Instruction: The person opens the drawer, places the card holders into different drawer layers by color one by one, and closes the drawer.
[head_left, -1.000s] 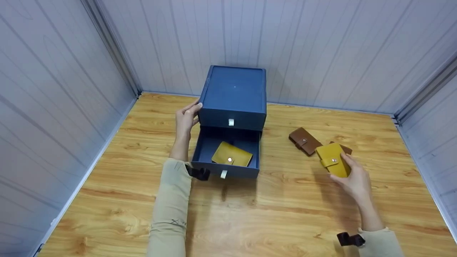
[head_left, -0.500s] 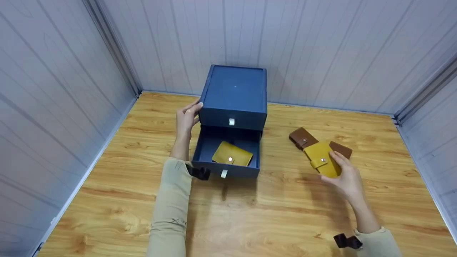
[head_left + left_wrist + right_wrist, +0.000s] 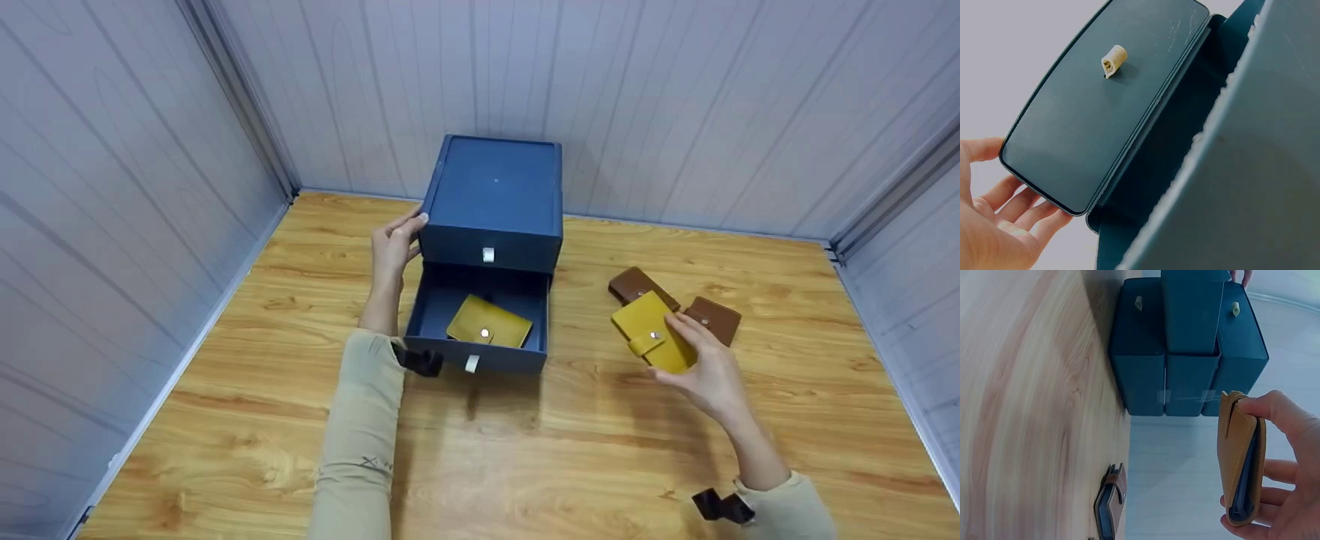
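Note:
My right hand (image 3: pixel 709 375) pinches a yellow wallet (image 3: pixel 646 330), with a snap strap, between thumb and fingers. In the right wrist view the wallet (image 3: pixel 1238 455) is side-on, raised off the table. It overlaps a brown wallet (image 3: pixel 636 283) in the head view; a second brown wallet (image 3: pixel 716 322) lies to its right. My left hand (image 3: pixel 391 244) rests against the left side of a blue drawer unit (image 3: pixel 495 187), thumb at its upper front corner and fingers extended along the side. Below the top drawer, a pulled-out drawer (image 3: pixel 517 361) holds another yellow wallet (image 3: pixel 491 319).
White panelled walls (image 3: pixel 600 97) close off the back and both sides of the wood-grain table (image 3: pixel 585 450). The drawer unit stands close to the back wall. The open drawer juts toward the front, with a pale pull tab (image 3: pixel 472 364).
My right hand has carried the yellow wallet leftward, toward the drawer unit, uncovering more of the right-hand brown wallet. My left hand has stayed against the unit.

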The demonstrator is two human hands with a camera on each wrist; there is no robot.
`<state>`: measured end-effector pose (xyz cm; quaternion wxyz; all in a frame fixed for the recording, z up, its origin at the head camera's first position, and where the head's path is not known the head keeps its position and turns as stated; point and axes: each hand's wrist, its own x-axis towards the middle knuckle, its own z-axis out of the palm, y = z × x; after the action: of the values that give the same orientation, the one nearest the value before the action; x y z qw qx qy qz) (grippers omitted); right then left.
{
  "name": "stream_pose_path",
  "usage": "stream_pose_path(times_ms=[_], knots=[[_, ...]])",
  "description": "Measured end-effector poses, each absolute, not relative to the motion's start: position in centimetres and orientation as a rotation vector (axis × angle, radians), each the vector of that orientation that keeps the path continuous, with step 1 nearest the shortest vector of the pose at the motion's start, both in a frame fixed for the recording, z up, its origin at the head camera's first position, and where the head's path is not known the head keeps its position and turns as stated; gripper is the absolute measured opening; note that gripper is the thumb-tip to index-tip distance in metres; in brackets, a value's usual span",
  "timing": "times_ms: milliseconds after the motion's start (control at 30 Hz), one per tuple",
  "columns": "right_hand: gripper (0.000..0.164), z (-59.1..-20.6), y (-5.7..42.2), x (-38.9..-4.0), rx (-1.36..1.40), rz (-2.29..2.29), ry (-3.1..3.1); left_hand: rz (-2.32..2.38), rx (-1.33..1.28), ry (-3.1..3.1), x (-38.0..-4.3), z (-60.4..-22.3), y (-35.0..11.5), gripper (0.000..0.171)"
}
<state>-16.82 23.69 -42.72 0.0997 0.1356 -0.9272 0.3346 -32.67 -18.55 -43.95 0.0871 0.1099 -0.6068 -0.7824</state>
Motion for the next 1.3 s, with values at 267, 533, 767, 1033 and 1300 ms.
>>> stream_pose_path(times_ms=[267,533,767,1033,1300], knots=[[0.073,-42.3,22.2,-16.7,0.485,0.983,-2.756,-2.276,0.38,-1.874,-27.1,-37.6,-16.1,0.037],[0.074,-41.7,20.4,-16.8,0.574,1.049,-2.747,-2.317,0.36,-1.832,-36.3,-47.7,-19.9,0.037],[0.073,-41.1,19.1,-16.9,0.631,1.073,-2.755,-2.275,0.282,-1.838,-40.6,-53.6,-21.7,0.043],[0.073,-40.6,17.6,-17.0,0.691,1.111,-2.758,-2.321,0.359,-1.81,-32.6,-43.5,-18.5,0.034],[0.074,-40.0,16.2,-17.3,0.757,1.096,-2.776,-2.357,0.33,-1.792,-30.4,-41.2,-17.5,0.035]])
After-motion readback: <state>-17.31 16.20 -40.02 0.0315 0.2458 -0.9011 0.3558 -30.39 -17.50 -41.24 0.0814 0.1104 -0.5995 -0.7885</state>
